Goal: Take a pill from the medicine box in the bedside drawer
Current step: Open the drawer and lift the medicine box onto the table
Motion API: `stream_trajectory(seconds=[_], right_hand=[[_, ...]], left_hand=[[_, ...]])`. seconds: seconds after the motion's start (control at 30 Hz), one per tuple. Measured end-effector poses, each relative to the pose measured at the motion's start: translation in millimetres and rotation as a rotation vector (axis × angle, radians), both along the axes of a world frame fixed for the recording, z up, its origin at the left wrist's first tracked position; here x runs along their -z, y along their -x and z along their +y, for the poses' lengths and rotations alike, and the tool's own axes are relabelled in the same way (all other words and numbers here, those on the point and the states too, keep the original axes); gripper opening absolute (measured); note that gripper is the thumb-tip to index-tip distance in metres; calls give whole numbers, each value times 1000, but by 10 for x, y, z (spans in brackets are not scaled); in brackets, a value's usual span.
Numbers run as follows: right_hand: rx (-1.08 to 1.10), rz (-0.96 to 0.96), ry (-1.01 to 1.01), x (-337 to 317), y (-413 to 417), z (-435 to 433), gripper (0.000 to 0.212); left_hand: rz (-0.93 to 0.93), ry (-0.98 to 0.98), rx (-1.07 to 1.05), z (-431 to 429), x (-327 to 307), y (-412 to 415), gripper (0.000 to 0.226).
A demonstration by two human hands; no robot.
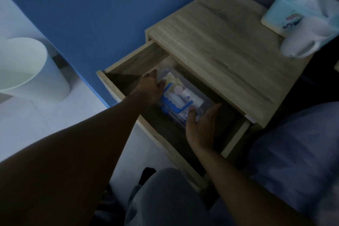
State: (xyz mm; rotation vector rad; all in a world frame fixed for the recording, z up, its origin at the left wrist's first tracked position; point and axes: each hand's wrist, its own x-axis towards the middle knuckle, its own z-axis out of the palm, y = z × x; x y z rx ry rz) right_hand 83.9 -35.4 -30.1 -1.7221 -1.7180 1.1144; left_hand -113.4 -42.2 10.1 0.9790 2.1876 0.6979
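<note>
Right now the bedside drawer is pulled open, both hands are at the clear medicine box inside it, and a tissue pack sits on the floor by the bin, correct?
Not quite. The head view shows the tissue pack on the bedside table top, not on the floor. The rest holds: the drawer is open, with the left hand and right hand at the clear medicine box.

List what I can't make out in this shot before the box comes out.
Head view only, dim and soft:
- Labels on the bottles inside the box: too small, blurred.
- Box's far left end: covered by the left hand.
- Box's near corner: behind the right hand.
- Drawer back: under the tabletop.
- Whether either hand grips yet: unclear.
</note>
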Motion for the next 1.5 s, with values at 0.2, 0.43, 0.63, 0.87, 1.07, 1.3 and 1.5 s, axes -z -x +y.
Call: stream_trajectory(seconds=[0.2,0.43,0.63,0.87,1.07,1.3,1.5], right_hand=[[59,92,39,-31,7,15,86],[59,138,154,-314,-121,-143,86],[23,296,132,-828,-175,-291,76],[24,339,49,-1564,-63,-119,66],[73,387,47,-1980,156,397,64],[93,343,31,-2103,438,1101,60],[138,317,46,-1924,683,1450,59]], left_hand=[[-78,51,-46,20,-51,-9,47],[-60,-8,-35,-210,-347,-71,36],[99,-12,-66,-394,-846,-73,41],[296,-155,-112,-318,-1501,26,56],[154,-356,-275,108,-1884,187,44],[97,-445,-288,757,-1792,512,35],[54,-454,-249,1186,-1465,753,35]])
